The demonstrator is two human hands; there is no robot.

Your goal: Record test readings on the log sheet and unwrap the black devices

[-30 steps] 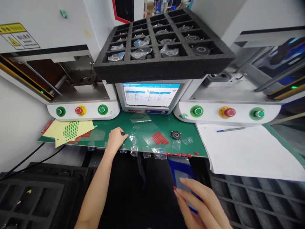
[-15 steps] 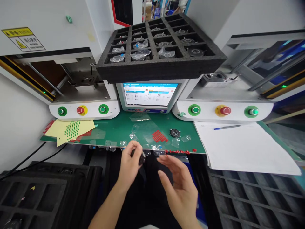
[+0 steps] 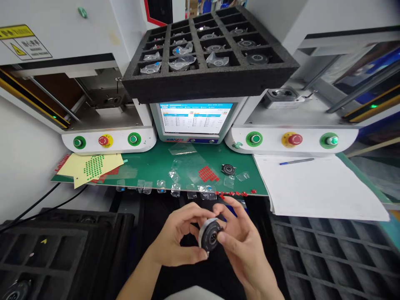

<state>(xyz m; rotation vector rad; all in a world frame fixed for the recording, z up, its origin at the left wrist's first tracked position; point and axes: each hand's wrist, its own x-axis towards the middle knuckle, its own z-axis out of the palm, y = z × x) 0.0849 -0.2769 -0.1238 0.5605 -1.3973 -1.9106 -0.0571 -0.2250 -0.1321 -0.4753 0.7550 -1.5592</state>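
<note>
Green mat (image 3: pixel 150 166) with plastic scraps (image 3: pixel 175 189)

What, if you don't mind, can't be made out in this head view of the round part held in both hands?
- Round part: its rim and back are hidden by fingers of the left hand and right hand.
- Screen: text too small.
- Foam tray: far compartments' contents too small to identify.
- Warning label: cut off by the left edge.

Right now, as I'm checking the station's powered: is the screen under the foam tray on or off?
On. The screen glows white and blue, showing rows of text.
</note>
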